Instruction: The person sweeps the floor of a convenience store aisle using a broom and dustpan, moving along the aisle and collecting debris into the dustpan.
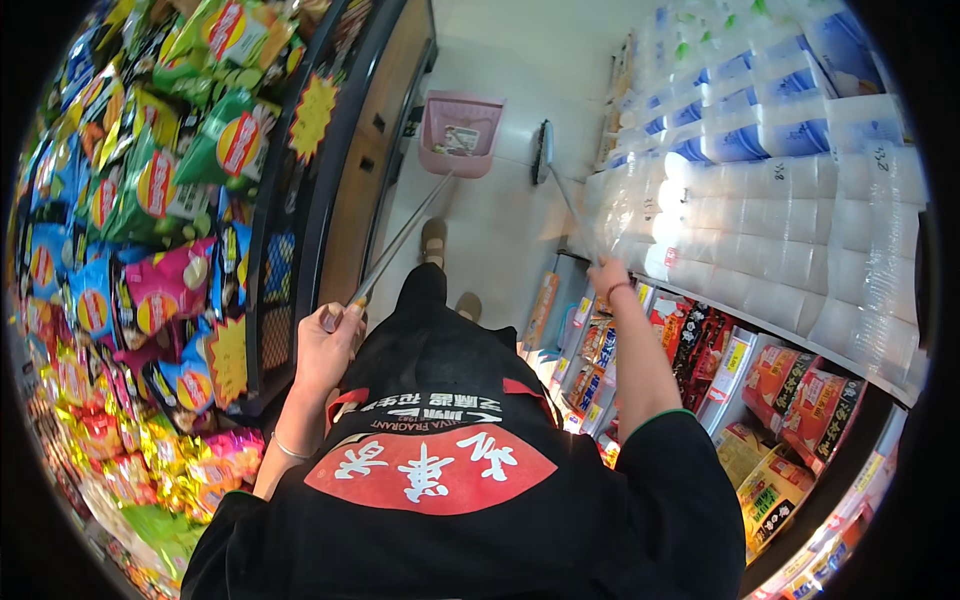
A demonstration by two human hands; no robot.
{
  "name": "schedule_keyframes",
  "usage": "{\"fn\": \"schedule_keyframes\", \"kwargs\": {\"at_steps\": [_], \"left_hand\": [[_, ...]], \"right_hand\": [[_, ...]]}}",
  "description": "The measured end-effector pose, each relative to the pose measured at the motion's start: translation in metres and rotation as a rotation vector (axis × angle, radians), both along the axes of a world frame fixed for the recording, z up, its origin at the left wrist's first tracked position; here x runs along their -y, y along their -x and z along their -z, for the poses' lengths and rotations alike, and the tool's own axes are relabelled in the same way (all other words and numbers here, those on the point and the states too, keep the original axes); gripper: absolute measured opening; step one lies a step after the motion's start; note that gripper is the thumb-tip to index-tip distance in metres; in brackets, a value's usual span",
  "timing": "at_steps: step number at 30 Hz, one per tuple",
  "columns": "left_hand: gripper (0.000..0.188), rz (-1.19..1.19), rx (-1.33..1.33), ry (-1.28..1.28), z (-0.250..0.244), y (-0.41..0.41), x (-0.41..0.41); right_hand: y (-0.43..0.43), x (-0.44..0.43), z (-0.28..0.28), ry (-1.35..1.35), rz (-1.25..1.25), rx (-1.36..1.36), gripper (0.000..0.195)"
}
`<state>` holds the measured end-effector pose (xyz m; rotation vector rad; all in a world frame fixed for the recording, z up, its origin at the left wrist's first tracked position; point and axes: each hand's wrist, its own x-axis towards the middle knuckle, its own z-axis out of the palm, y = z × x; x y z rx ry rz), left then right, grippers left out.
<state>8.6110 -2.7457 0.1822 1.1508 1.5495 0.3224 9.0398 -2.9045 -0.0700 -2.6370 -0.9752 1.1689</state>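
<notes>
My left hand [330,337] is closed round the upper end of a metal handle that runs down to a pink plastic dustpan [459,161]. The dustpan rests on the pale tiled floor in front of my feet, beside the left shelf unit, with some small litter and a printed wrapper or paper inside. My right hand [609,279] grips the grey handle of a broom [549,142]. Its dark bristles are at the floor to the right of the dustpan, apart from it. I wear a black apron [427,375] with a red printed patch.
Bagged crisps [157,184] fill the shelves at left, beside a wood-panelled cabinet [360,142]. Plastic-wrapped rolls of paper [750,202] are stacked at right, above shelves of packaged instant noodles [802,397]. The tiled aisle floor [487,225] runs between them, under my shoes.
</notes>
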Motion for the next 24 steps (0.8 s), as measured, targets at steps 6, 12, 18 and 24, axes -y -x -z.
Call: {"fn": "schedule_keyframes", "kwargs": {"at_steps": [6, 12, 18, 24], "left_hand": [[0.029, 0.033, -0.033, 0.024, 0.033, -0.022, -0.082], [0.030, 0.089, 0.000, 0.102, 0.041, -0.047, -0.152], [0.029, 0.141, -0.010, 0.090, 0.046, -0.055, -0.197], [0.028, 0.167, -0.009, 0.079, 0.035, -0.061, -0.222]], "right_hand": [[0.096, 0.037, -0.102, 0.108, 0.626, -0.652, 0.021], [0.116, -0.015, -0.127, -0.069, 1.680, -1.518, 0.012], [0.118, -0.149, -0.046, -0.248, 1.905, -1.469, 0.020], [0.062, -0.248, -0.007, -0.251, 1.613, -1.536, 0.007]]}}
